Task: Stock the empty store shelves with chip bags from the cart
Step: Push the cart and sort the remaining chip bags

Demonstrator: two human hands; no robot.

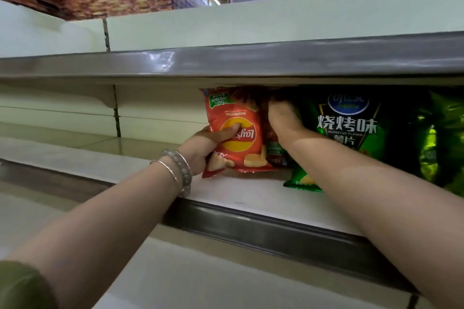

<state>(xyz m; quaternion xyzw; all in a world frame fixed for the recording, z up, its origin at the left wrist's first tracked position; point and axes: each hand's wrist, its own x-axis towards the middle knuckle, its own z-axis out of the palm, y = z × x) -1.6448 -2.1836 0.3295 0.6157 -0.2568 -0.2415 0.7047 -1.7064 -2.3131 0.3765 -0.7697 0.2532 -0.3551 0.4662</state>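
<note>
A red Lay's chip bag [241, 118] stands upside down on the white shelf [251, 195], gripped at its lower left corner by my left hand [208, 143], thumb across the yellow logo. My right hand [282, 118] reaches deep into the shelf just right of it, fingers pressed on a second red bag [272, 148] behind the first. I cannot tell whether those fingers grip it. A dark green barbecue chip bag [351, 123] stands to the right, partly hidden by my right forearm.
More green bags [442, 143] fill the shelf at the far right. The upper shelf's grey edge [226, 63] hangs low over the bags. The shelf stretch to the left [75, 153] holds no bags. A lower shelf edge [276, 231] runs beneath my arms.
</note>
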